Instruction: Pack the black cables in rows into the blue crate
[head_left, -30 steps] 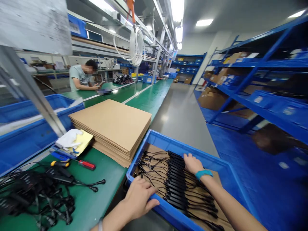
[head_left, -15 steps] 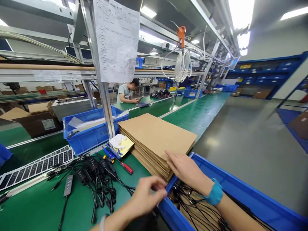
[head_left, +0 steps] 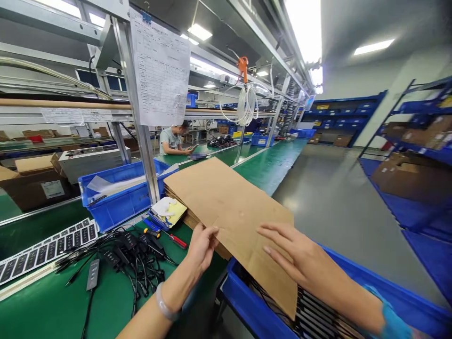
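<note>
Across stack and bin: one sheet, two hands on the job

Over at the stack [head_left: 190, 219], it's the top brown sheet [head_left: 238, 212] that has all the attention! Its far end lies over the pile, its near end juts out above the blue bin [head_left: 247, 303], and the black cables [head_left: 318, 306] show just past its edge.

Look at the left hand [head_left: 200, 247]: it's gripping the sheet by the left edge, thumb on top, fingers curled beneath. From that hand, the sheet spreads away forward and to the right. Over on the other side, the right hand [head_left: 300, 256] is open, fingers stretched out flat across the near right part; whether the fingertips press or merely skim, I can't tell, and nothing shows of a grip from that side.

Now, which hand is nearer? Both are right at the sheet, but the right one is closer to the end above the bin, while the left has the edge beside the stack.

And the line of it! The long axis runs slantwise, far left to near right, stack to bin. One near corner points down toward the cables, and that end looks tipped lower than the rest, with a faint crease close by. Left of it all, on the green table [head_left: 45, 313], a red screwdriver [head_left: 178, 241] lies just beside the pile.
</note>
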The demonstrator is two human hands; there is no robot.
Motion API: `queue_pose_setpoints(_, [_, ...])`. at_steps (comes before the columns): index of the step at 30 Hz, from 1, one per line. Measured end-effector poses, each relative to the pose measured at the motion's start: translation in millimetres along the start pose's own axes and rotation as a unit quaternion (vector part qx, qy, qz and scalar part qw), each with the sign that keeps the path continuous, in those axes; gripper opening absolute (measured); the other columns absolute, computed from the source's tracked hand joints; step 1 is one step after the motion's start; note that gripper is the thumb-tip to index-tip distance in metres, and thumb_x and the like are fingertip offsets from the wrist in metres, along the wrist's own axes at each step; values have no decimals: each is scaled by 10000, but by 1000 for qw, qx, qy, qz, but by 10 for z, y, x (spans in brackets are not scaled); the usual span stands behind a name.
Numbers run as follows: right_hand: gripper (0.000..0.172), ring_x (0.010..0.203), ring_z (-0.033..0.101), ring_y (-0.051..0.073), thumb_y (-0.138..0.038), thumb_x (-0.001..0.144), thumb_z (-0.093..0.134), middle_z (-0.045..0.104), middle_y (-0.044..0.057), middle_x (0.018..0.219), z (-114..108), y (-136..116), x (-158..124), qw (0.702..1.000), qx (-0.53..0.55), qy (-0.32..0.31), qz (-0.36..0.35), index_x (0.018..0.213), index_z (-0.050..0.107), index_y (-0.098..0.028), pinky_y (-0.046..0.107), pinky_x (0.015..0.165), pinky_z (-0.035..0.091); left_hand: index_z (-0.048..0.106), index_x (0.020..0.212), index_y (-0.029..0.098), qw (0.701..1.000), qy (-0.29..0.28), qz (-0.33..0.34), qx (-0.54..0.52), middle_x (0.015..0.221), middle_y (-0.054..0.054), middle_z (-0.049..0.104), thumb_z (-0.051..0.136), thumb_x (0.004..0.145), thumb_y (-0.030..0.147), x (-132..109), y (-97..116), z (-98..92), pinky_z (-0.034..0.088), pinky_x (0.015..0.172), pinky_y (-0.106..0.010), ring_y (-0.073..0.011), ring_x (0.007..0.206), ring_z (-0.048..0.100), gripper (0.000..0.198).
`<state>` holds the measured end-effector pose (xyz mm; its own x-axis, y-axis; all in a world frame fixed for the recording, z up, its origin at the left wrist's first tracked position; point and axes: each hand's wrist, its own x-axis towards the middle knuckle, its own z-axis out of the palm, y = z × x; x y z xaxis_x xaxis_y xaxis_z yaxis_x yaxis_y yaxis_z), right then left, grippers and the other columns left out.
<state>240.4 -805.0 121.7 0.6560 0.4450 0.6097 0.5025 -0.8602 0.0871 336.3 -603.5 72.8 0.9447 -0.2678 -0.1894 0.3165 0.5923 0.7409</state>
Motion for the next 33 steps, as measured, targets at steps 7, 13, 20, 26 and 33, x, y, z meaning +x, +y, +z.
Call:
queue_pose_setpoints(7, [433, 1237, 503, 234, -169, 957, 471, 474, 114, 1399, -239, 100, 124, 997, -69, -11, -28, 1388, 465, -209, 418, 1000, 503, 641, 1014, 122, 980, -200, 20, -4, 1048, -108, 709, 808, 644, 382, -346, -179, 408, 528, 902, -322, -234, 1001, 668, 483])
queue_pose_setpoints(13, [628, 1224, 478, 265, -328, 913, 601, 437, 135, 1453, -643, 76, 54, 981, -159, -34, -107, 1480, 369, -191, 417, 996, 452, 653, 1141, 124, 934, -355, -18, 31, 1078, -119, 706, 763, 733, 322, -278, -2, 589, 518, 925, -335, -250, 1022, 671, 467])
queue_pose_setpoints(20, [537, 1029, 523, 216, -595, 968, 315, 634, 77, 949, -797, 80, 131, 963, -166, -4, -214, 1065, 631, -172, 486, 1117, 233, 694, 1087, 121, 868, -465, -158, 77, 923, -84, 713, 770, 733, 327, -276, -68, 844, 511, 734, -208, -153, 799, 685, 417])
queue_pose_setpoints(26, [519, 736, 505, 163, -601, 969, 344, 579, 37, 716, -1043, 798, -49, 976, -195, 27, -88, 819, 603, -178, 332, 768, 357, 687, 1145, 199, 891, -364, 4, 272, 1152, -90, 675, 688, 795, 458, 171, 186, 841, 496, 872, -270, -181, 1019, 636, 435])
queue_pose_setpoints(33, [465, 753, 570, 218, -652, 854, 526, 653, 77, 811, -951, 2030, -1193, 823, -179, -93, 531, 1019, 613, -226, 319, 636, 291, 664, 1055, 151, 838, -191, 255, 444, 1075, -101, 680, 514, 901, 401, 168, -77, 402, 458, 944, -316, -191, 1020, 617, 330])
